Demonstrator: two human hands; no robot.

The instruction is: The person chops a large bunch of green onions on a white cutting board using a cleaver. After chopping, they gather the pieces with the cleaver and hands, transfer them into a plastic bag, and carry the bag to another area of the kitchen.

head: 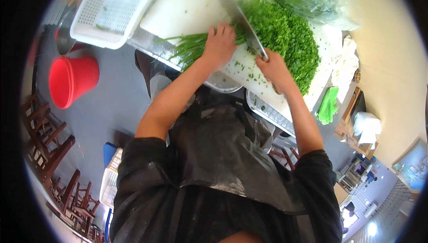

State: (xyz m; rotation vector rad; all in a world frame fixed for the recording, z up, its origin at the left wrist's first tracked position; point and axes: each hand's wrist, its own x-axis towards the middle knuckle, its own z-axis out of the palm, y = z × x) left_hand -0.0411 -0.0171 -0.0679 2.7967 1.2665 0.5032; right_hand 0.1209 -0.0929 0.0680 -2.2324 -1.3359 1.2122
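My right hand [272, 67] is closed around the handle of a large kitchen knife [239, 17], whose blade points away from me over a white cutting board [187, 12]. Left of the blade, my left hand [220, 44] presses on a bunch of long green stalks [190, 47], perhaps green onions or chives; their loose ends hang past the board's near edge. A big heap of chopped greens [287, 39] lies right of the blade. Beyond it is a clear plastic bag [307, 0] with more chopped greens. Small cut bits are scattered over the board.
A white perforated plastic basket [77, 34] stands at the upper left. On the floor are a red bucket [70, 80] and a metal pot [63, 37]. A green cloth [328, 106] and a white cloth [346, 62] lie at the right. Wooden chairs [60, 152] are at the lower left.
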